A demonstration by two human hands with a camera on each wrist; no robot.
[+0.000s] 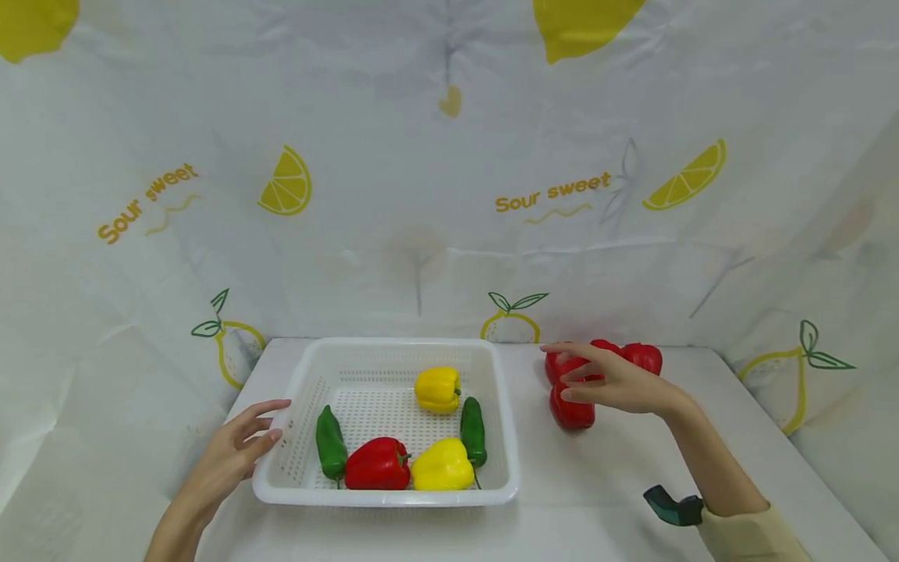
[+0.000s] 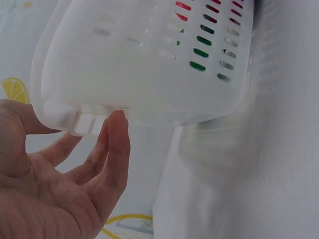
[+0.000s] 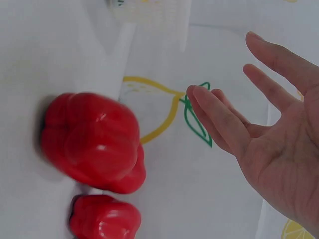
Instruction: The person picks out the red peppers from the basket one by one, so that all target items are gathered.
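Observation:
A white plastic basket (image 1: 386,497) holds a red bell pepper (image 1: 377,464), two yellow bell peppers (image 1: 437,389) and two long green peppers (image 1: 331,443). At its left side, my left hand (image 1: 235,445) grips the rim (image 2: 42,74) between thumb and fingers. My right hand (image 1: 621,382) hovers above several red bell peppers (image 1: 572,410) to the right of the basket. Its fingers (image 3: 222,117) are spread and hold nothing. In the right wrist view, a red bell pepper (image 3: 94,139) lies apart from the hand, which partly hides the group in the head view.
The white table (image 1: 583,484) carries everything. A white curtain (image 1: 393,187) with lemon prints hangs along the back and both sides. A dark strap-like piece (image 1: 674,507) sticks out from the right wrist, near the cream sleeve (image 1: 751,535).

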